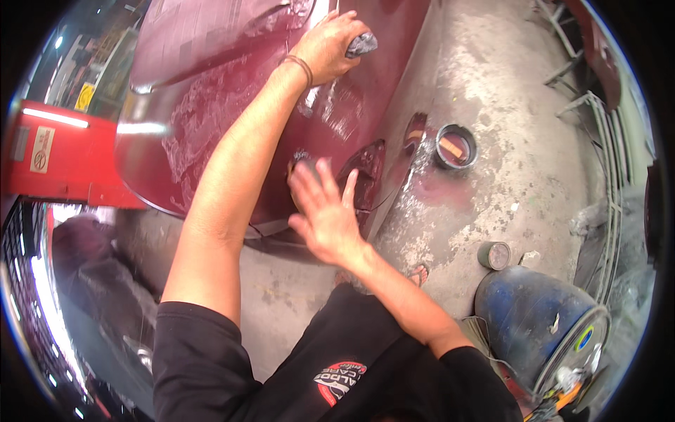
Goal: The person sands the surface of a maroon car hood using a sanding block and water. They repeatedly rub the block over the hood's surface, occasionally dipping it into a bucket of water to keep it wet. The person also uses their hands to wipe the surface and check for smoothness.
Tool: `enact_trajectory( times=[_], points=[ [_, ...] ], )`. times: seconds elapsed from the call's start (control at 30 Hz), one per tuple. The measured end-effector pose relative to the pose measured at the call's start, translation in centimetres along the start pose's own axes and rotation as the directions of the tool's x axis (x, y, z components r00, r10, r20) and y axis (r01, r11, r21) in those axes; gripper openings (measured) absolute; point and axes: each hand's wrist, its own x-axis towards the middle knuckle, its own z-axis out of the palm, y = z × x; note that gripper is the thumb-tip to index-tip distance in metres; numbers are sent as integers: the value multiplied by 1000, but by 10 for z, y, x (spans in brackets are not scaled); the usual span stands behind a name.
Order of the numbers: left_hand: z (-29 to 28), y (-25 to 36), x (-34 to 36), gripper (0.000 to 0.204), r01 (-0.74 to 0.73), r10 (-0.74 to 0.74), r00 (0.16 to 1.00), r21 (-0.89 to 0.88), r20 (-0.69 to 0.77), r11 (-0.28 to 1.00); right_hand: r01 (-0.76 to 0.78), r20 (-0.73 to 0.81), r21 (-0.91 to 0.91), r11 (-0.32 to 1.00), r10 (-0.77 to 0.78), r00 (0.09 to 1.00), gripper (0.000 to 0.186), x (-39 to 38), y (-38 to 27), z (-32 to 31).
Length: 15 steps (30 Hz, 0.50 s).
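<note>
A dark red car body panel [271, 144], wet and streaked with whitish film, lies under both hands. My left hand [330, 49] is closed around a grey, wet-looking pad [362, 46] at the far part of the panel; whether it is a cloth or a sanding pad, I cannot tell. Nearer me, my right hand [325, 209] has its fingers spread, over or just above the panel's near end, and holds nothing. Beyond its fingertips shows a small dark opening [300, 156] in the panel. To its right is a dark angular recess [365, 172].
On the stained concrete floor at right stands a round bucket [472, 156] with reddish liquid and a tan piece inside. A small tin [495, 255] sits beside a blue drum [527, 309]. Metal racks [601, 155] line the right; a red cabinet [70, 172] stands left.
</note>
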Motion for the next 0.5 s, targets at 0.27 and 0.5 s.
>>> enact_trajectory(
  times=[0.27, 0.5],
  points=[
    [-30, 40, -24, 58, 60, -370, 896, -756, -248, 652, -327, -244, -29, 945, 311, 919, 66, 93, 58, -41],
    [-99, 72, -118, 41, 48, -397, 918, -995, 10, 85, -117, -68, -221, 968, 104, 992, 73, 1, -55, 25]
  ],
)
